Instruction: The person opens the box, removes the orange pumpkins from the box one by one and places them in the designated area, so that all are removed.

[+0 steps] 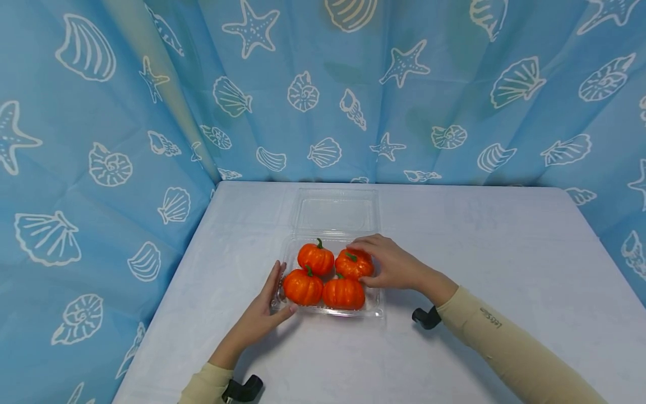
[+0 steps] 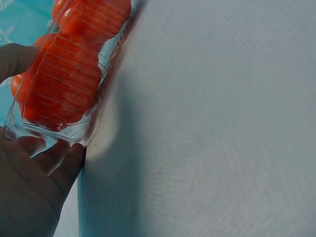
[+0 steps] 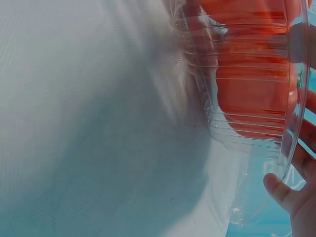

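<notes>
Several small orange toy pumpkins with green stems sit in a clear plastic clamshell box (image 1: pixel 374 308). My right hand (image 1: pixel 396 264) grips the back-right pumpkin (image 1: pixel 355 266), fingers over its far side and thumb at its near side. At the box's left end, my left hand (image 1: pixel 259 314) holds the corner, with its thumb by the front edge and its fingers along the left wall. Beside that thumb sits the front-left pumpkin (image 1: pixel 303 288). The front-right pumpkin (image 1: pixel 344 293) and back-left pumpkin (image 1: pixel 315 258) are untouched. In the right wrist view, the ribbed box wall partly covers the right fingers.
The box's clear lid (image 1: pixel 335 210) lies folded back on the white table (image 1: pixel 479 241). Behind and to the left hangs a blue curtain (image 1: pixel 272 123) with shell and starfish prints. Black wrist mounts (image 1: pixel 426 318) stick out from both sleeves.
</notes>
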`<move>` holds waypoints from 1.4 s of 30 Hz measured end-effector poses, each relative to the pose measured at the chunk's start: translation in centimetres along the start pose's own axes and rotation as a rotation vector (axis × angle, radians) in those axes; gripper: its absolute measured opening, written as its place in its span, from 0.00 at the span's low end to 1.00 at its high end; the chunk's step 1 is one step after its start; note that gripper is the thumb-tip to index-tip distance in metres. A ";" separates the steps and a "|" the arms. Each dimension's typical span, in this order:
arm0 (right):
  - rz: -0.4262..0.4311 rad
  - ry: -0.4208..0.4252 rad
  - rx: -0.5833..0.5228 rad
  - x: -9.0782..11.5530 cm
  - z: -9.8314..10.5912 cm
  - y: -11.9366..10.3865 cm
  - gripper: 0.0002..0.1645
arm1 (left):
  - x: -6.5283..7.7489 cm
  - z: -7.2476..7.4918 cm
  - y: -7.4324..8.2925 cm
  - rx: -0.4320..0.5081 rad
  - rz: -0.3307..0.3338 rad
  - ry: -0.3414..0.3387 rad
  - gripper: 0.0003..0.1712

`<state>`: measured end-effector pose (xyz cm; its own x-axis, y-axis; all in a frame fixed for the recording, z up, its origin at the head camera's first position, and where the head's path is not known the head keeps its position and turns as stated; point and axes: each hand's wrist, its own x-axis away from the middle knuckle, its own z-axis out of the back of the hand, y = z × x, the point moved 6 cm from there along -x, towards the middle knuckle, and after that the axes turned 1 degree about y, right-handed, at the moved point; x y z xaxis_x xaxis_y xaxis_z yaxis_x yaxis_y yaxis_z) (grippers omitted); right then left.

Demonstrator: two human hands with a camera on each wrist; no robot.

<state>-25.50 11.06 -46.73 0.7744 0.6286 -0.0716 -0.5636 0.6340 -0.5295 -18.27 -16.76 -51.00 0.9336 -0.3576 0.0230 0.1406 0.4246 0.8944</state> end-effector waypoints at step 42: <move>-0.001 0.246 -0.147 2.1 4.7 2.0 0.43 | -0.1 0.0 -0.1 -0.007 0.023 0.003 0.60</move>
<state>-26.37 15.78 -43.96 0.8313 0.4889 -0.2645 -0.5293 0.5508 -0.6453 -18.37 -16.77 -51.13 0.9374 -0.3457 0.0421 0.1216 0.4383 0.8906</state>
